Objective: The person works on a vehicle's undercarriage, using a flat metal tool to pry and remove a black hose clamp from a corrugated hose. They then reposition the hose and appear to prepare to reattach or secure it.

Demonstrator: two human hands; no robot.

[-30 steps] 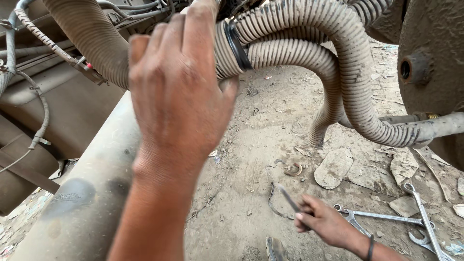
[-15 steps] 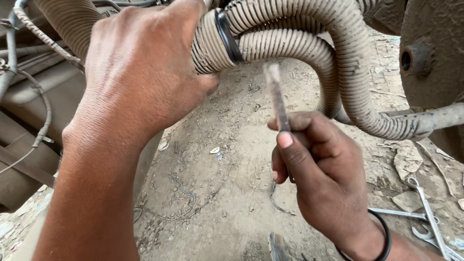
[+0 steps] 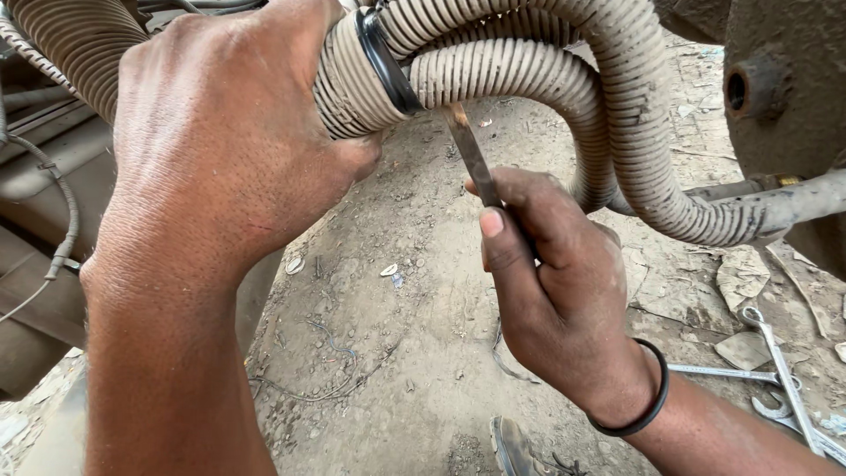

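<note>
My left hand (image 3: 220, 150) wraps around a bundle of dusty ribbed corrugated hoses (image 3: 546, 79) just left of a black band (image 3: 383, 62) that binds them. My right hand (image 3: 551, 282) grips a thin flat metal blade (image 3: 467, 154), a knife or screwdriver, pointing up. Its tip touches the underside of the hoses beside the black band. A black bracelet sits on my right wrist.
Rusty vehicle underbody parts (image 3: 775, 79) hang at the top right, with cables and a pipe (image 3: 44, 229) at the left. Spanners (image 3: 775, 370) lie on the dirt ground at the lower right, among flat stones and bits of wire (image 3: 326, 353).
My right hand rose from the ground with the blade to the hoses. My left hand closed around the hose bundle, and the view moved closer.
</note>
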